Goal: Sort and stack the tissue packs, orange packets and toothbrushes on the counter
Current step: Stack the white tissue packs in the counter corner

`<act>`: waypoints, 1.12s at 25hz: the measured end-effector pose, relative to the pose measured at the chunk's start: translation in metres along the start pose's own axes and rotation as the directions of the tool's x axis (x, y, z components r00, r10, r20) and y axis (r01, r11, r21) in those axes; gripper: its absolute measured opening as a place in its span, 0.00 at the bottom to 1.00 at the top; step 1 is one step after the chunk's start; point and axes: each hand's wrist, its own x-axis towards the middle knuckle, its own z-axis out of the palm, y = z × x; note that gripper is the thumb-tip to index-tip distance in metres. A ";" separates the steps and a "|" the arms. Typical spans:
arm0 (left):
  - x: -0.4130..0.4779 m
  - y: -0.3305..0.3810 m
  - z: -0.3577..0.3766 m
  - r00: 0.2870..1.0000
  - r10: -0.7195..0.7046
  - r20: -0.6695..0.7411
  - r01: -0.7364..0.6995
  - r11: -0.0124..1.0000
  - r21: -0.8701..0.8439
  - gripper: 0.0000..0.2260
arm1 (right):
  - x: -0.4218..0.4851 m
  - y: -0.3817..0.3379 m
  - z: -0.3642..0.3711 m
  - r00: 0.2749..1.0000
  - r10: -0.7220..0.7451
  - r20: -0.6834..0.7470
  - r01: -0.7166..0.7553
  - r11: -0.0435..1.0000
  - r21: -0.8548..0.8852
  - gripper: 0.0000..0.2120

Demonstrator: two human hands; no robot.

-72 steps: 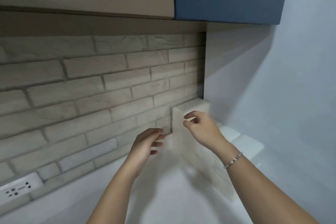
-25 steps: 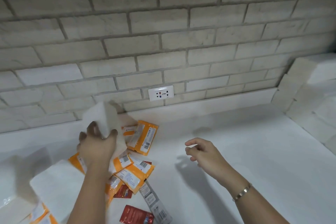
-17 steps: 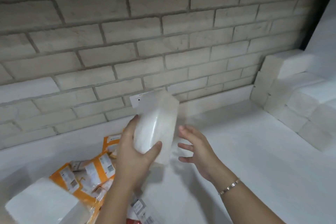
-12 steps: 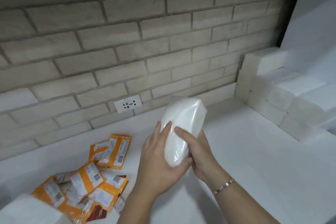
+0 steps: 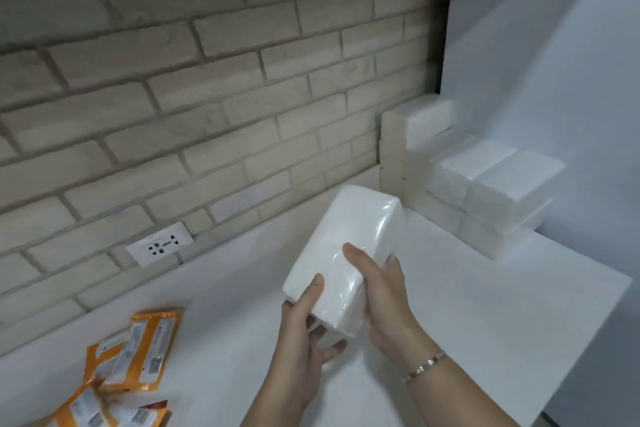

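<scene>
A white tissue pack [image 5: 349, 246] in clear wrap is held above the counter between both hands. My right hand [image 5: 384, 291] grips its right side, thumb on top. From below and the left, my left hand [image 5: 308, 326] holds its near end, thumb on the pack's left face. A stepped stack of tissue packs [image 5: 467, 180] stands in the far right corner against the walls. Orange packets [image 5: 138, 350] lie in a loose pile at the lower left. No toothbrush can be made out.
The white counter [image 5: 485, 322] ends in an edge at the right. A brick backsplash with a wall socket [image 5: 160, 248] runs behind. A plain white wall [image 5: 554, 45] closes the right side.
My left hand picked a tissue pack from the pile, my right hand joined it, and both carried the pack rightwards towards the corner stack. The view swung right.
</scene>
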 end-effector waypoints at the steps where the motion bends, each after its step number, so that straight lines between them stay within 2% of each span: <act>1: 0.002 -0.004 0.015 0.998 -0.043 0.041 0.046 0.997 -0.066 0.29 | 0.003 -0.006 -0.007 1.000 0.005 -0.013 -0.005 1.000 -0.007 0.25; 4: 0.012 -0.007 0.056 0.999 -0.011 0.040 0.018 0.984 -0.177 0.25 | 0.017 -0.031 -0.028 1.000 0.003 0.000 -0.003 0.997 -0.071 0.24; 8: 0.042 0.008 0.114 0.997 0.077 -0.011 -0.078 0.985 -0.157 0.21 | 0.052 -0.085 -0.059 0.989 -0.044 0.139 0.068 0.982 -0.174 0.24; 10: 0.064 0.015 0.143 0.995 0.097 -0.036 -0.102 0.984 -0.144 0.20 | 0.074 -0.104 -0.078 0.980 -0.142 0.137 0.171 0.958 -0.231 0.27; 11: 0.076 0.018 0.153 0.993 0.110 -0.041 -0.115 0.983 -0.140 0.21 | 0.084 -0.111 -0.085 0.972 -0.211 0.106 0.233 0.929 -0.289 0.32; 13: 0.109 0.021 0.178 0.989 0.135 -0.066 -0.142 0.984 -0.112 0.25 | 0.111 -0.127 -0.104 0.917 -0.394 0.063 0.373 0.788 -0.490 0.43; 15: 0.144 0.027 0.202 0.987 0.133 -0.095 -0.140 0.988 -0.072 0.31 | 0.141 -0.146 -0.121 0.840 -0.515 0.171 0.493 0.590 -0.639 0.40; 18: 0.192 0.040 0.241 0.988 0.132 -0.083 -0.135 0.991 -0.023 0.37 | 0.184 -0.174 -0.137 0.816 -0.475 0.331 0.542 0.427 -0.724 0.28; 20: 0.222 0.052 0.264 0.988 0.148 -0.048 -0.149 0.989 -0.012 0.36 | 0.210 -0.188 -0.143 0.823 -0.423 0.380 0.538 0.363 -0.761 0.26; 22: 0.248 0.064 0.281 0.987 0.156 -0.022 -0.156 0.988 -0.002 0.36 | 0.231 -0.200 -0.147 0.836 -0.374 0.401 0.521 0.313 -0.794 0.27; 28: 0.316 0.078 0.325 0.989 0.120 -0.089 -0.107 0.985 0.138 0.49 | 0.284 -0.221 -0.156 0.882 -0.277 0.380 0.451 0.268 -0.851 0.33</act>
